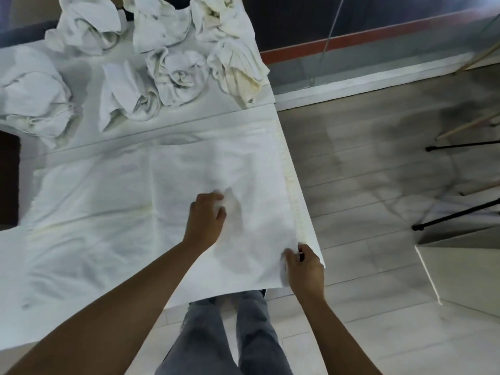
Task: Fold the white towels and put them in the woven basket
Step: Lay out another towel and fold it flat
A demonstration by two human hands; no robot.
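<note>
A large white towel lies spread flat across the white table, reaching its right edge. My left hand sits on the towel's middle and pinches a small bunch of cloth between its curled fingers. My right hand grips the towel's near right corner at the table's front right corner. Several crumpled white towels lie in a heap along the far side of the table. No woven basket is in view.
The table's right edge drops to a grey tiled floor. Black tripod legs and wooden legs stand at the right, with a white box-like object below them. A glass wall runs along the back. My legs stand at the table's front.
</note>
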